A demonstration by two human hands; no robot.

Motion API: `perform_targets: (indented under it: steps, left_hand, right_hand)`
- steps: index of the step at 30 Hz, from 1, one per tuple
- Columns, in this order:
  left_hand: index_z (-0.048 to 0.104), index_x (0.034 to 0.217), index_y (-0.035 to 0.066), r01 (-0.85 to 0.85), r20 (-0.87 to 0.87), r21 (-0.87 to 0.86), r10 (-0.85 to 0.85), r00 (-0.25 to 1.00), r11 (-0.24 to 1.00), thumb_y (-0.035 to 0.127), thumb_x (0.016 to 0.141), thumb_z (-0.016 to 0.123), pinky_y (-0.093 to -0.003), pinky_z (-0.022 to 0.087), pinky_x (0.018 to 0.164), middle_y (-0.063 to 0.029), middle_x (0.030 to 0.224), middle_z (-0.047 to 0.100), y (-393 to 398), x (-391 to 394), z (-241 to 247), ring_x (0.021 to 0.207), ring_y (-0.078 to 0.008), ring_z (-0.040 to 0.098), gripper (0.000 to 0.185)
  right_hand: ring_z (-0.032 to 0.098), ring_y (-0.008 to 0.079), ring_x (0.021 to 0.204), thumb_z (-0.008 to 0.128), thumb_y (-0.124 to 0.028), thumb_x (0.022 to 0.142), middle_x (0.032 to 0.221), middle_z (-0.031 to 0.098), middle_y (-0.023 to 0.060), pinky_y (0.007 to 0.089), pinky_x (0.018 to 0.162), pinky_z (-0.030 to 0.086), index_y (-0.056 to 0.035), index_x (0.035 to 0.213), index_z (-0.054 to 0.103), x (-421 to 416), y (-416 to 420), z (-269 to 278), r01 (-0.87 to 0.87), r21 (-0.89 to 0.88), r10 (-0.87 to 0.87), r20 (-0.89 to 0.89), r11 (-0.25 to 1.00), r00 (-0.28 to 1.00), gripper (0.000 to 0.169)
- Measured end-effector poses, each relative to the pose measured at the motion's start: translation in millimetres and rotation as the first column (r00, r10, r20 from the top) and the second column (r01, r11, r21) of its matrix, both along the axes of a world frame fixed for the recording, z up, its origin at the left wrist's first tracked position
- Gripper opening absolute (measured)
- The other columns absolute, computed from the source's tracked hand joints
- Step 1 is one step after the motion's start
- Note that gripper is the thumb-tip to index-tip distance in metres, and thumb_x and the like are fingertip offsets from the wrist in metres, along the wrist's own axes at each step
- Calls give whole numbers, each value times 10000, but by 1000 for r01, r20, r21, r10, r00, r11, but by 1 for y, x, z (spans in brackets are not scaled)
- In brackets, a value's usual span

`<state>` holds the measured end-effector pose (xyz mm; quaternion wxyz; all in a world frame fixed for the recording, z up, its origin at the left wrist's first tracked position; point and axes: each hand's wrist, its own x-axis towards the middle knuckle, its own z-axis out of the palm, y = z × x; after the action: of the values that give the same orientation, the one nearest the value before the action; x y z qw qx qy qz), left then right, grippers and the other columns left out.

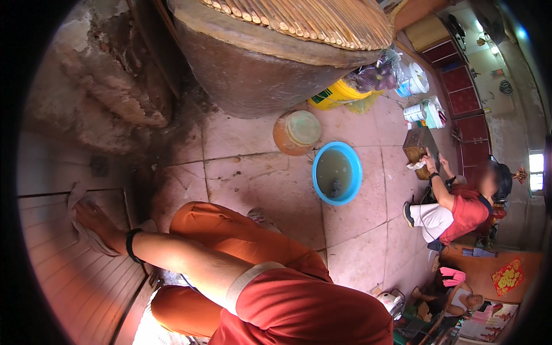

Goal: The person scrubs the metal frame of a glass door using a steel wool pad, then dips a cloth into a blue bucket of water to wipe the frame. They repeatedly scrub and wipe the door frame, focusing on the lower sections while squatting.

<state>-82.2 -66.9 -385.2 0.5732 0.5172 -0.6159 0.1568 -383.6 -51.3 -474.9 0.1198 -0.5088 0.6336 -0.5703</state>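
My right hand (97,222) presses a pale grey cloth (79,211) against a slatted panel (73,276) at the left. The fingers lie spread over the cloth, and its folded edges stick out around the palm. A black band circles the wrist. My left hand is out of view. Beneath my outstretched arm are my bent knees in orange trousers. On the tiled floor beyond them stands a light blue basin (359,172) of murky water, with a dark lump inside. Near the basin sits an orange-brown jar (282,133) with a pale green lid (304,128).
A large clay vat (254,82) topped by a reed mat (302,21) fills the top, beside a yellow bucket (334,95). Rough crumbling masonry (108,86) borders the panel. A crouching person (465,211) touches a wooden box (418,148). Another person (458,299) is farther back.
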Motion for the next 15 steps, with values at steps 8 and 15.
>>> perform_targets:
  steps: [8, 15]
  left_hand:
    - [481, 1291, -128, -147, -39, -61, 145, 989, 987, 472, 1043, 236, -404, 430, 971, -268, 1250, 540, 28, 53, 28, 1081, -331, 528, 695]
    - [484, 1284, -134, -180, -288, -77, 151, 946, 981, 495, 1042, 224, -400, 432, 964, -268, 1239, 545, 46, 53, 55, 1067, -324, 531, 722]
  right_hand:
    - [305, 180, 1337, 409, -137, 1014, 1411, 368, 44, 337, 1114, 281, -32, 1325, 439, 34, -18, 45, -67, -471, 475, 877, 879, 75, 330]
    - [472, 224, 1092, 433, -207, 1014, 1140, 517, 89, 330, 998, 385, -32, 1165, 506, 23, -11, 87, -193, -323, 375, 830, 927, 413, 243]
